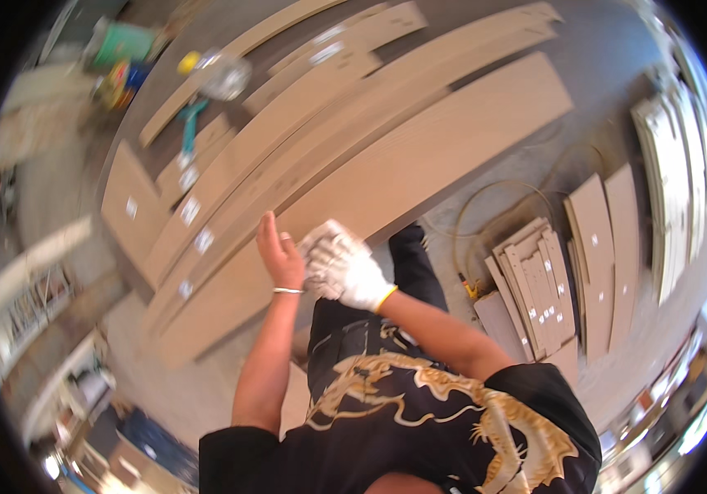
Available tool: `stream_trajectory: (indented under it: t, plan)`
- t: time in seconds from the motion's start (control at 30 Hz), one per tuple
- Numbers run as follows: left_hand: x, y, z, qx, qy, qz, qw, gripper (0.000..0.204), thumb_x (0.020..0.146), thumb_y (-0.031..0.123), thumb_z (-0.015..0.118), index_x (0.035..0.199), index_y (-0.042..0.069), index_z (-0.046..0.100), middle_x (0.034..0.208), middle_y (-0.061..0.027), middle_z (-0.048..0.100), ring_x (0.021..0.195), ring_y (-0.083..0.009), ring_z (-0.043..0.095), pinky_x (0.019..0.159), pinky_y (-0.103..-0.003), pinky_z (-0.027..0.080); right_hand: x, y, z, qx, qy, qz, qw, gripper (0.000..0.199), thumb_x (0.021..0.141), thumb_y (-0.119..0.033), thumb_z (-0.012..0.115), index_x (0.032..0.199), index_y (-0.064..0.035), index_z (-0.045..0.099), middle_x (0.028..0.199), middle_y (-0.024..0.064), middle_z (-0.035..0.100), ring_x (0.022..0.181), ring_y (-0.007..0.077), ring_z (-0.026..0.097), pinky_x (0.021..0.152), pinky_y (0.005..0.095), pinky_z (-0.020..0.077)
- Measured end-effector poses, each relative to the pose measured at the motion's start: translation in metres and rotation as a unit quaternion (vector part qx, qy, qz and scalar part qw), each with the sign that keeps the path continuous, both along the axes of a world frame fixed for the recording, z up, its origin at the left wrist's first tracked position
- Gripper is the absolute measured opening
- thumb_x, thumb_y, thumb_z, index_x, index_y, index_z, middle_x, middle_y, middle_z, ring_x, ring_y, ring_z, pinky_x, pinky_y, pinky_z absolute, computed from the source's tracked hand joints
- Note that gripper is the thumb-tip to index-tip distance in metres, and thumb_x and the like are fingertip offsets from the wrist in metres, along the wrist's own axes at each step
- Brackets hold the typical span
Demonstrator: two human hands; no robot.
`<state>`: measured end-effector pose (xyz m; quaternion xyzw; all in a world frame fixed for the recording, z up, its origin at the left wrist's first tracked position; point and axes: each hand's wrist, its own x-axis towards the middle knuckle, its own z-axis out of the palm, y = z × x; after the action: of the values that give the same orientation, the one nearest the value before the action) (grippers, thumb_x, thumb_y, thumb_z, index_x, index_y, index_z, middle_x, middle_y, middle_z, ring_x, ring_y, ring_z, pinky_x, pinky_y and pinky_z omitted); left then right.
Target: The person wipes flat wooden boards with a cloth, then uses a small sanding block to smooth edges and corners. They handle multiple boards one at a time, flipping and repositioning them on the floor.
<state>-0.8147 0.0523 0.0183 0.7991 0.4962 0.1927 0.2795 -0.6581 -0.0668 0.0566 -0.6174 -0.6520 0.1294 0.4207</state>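
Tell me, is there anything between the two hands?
No. In the head view the bare left hand and gloved right hand sit side by side over the big wooden board.

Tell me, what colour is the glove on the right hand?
White, with a yellow cuff; the head view shows the glove best.

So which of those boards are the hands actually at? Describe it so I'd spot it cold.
Start from the grey worktable covered in long pale wooden boards. The widest board lies nearest the person, running diagonally. The bare left hand and white-gloved right hand meet at its near edge; its neighbours are all narrower strips.
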Motion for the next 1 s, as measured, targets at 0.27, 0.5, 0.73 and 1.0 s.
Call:
stream_trajectory:
  t: [0.27, 0.5, 0.73, 1.0]
  plan:
    - [0.134, 0.003, -0.021, 0.106, 0.196, -0.339, 0.914, 0.071, 0.100, 0.029, 0.051, 0.162, -0.004, 0.036, 0.171, -0.0287, 0.028, 0.159, -0.0484, 0.022, 0.130, -0.063, 0.014, 0.321, -0.042, -0.060, -0.140, -0.212, -0.387, 0.886, 0.032, 0.098, -0.017, 0.056, 0.125, -0.0070, 0.070, 0.114, 0.0172, 0.068, 0.130, 0.0385, 0.056, 0.129, 0.0598, 0.0234]
    - [0.132, 0.003, -0.022, 0.100, 0.176, -0.352, 0.914, 0.080, 0.095, 0.030, 0.051, 0.163, -0.005, 0.030, 0.172, -0.0311, 0.022, 0.160, -0.0519, 0.018, 0.129, -0.068, 0.011, 0.504, -0.017, -0.080, -0.319, -0.282, -0.508, 0.749, 0.048, 0.111, -0.036, 0.041, 0.146, -0.0108, 0.063, 0.157, 0.0112, 0.057, 0.149, 0.0319, 0.047, 0.131, 0.0501, 0.0206]
    - [0.133, 0.001, -0.024, 0.115, 0.194, -0.352, 0.908, 0.083, 0.093, 0.031, 0.051, 0.164, -0.005, 0.028, 0.172, -0.0310, 0.023, 0.159, -0.0517, 0.021, 0.129, -0.068, 0.014, 0.488, 0.028, -0.042, -0.184, -0.288, -0.357, 0.869, 0.032, 0.104, -0.025, 0.049, 0.128, -0.0158, 0.068, 0.139, 0.0101, 0.066, 0.143, 0.0290, 0.049, 0.125, 0.0505, 0.0311]
    - [0.132, 0.002, -0.028, 0.127, 0.175, -0.348, 0.912, 0.081, 0.094, 0.030, 0.048, 0.165, -0.003, 0.027, 0.172, -0.0306, 0.023, 0.159, -0.0511, 0.020, 0.129, -0.067, 0.014, 0.429, 0.046, 0.001, -0.108, -0.264, -0.392, 0.875, 0.033, 0.084, -0.010, 0.064, 0.116, -0.0165, 0.064, 0.099, 0.0080, 0.066, 0.110, 0.0340, 0.060, 0.101, 0.0486, 0.0482]
